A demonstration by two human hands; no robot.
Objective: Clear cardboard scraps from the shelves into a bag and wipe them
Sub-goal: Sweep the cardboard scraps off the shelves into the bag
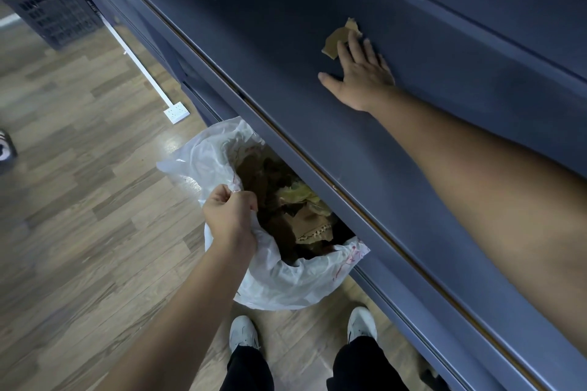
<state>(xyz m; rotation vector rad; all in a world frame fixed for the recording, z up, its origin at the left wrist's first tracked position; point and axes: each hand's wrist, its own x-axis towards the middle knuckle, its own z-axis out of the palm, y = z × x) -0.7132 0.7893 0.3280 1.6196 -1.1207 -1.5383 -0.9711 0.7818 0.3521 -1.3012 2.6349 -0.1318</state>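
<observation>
Left grip [230,216]: fingers curled, pinching the rim of the bag [286,282] and holding its mouth wide.

Right grip [359,73]: flat, fingers straight and spread, palm down on the shelf [254,41], holding nothing. The fingertips rest on the near edge of the cardboard scrap [336,41].

Cardboard scrap: brown, torn, lying flat on the shelf well back from its front lip. Count one, or two pieces touching; I cannot tell which.

Bag: one, white thin plastic with red print, hanging below the shelf's front lip, which overhangs and hides the far side of its mouth.

Bag contents [308,222]: a heap of brown cardboard pieces, one showing its corrugated edge, and something crumpled and yellowish. Too jumbled to count.

Shelf: dark blue, long, running diagonally. A second board sits above it at the right, and a lower front edge shows beneath the bag.

Floor [79,200]: wood-pattern planks.

Power strip [177,111]: one, white, on the floor at the foot of the shelving, left of the bag.

Crate [47,0]: one, dark, slotted sides, far left corner.

Shoes [243,335]: two, white, the person's own, just below the bag.

Another shoe [6,149]: one, cut off by the left edge.
</observation>
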